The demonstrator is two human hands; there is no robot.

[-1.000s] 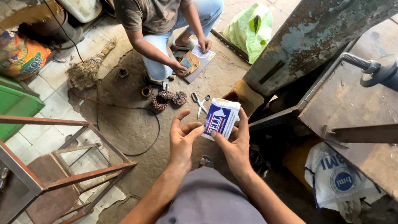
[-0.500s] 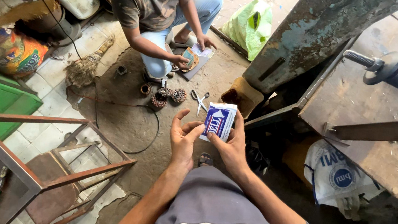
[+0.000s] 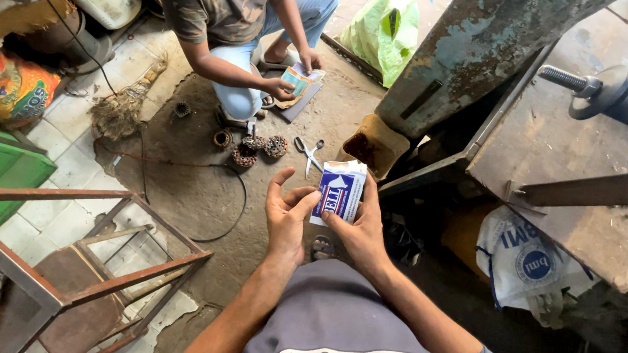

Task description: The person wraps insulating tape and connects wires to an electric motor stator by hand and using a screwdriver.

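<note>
The right hand (image 3: 359, 234) grasps a small blue-and-white packet (image 3: 339, 192) upright; just beside it, the left hand (image 3: 287, 217) is released, fingers loosely curled, apparently to open it.

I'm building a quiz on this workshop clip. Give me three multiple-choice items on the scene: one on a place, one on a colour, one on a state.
1. Where do the scissors lie?
A. on the floor beside the wound coils
B. on the metal bench
C. in the green bag

2. What colours is the small packet?
A. red and black
B. blue and white
C. all yellow

3. How is the packet held?
A. lying loose on the floor
B. in the right hand, left hand open beside it
C. clamped in a vise

Key: 1 A, they rest on the ground near the coils; 2 B, its face shows both; 3 B, right fingers grip it.
</note>
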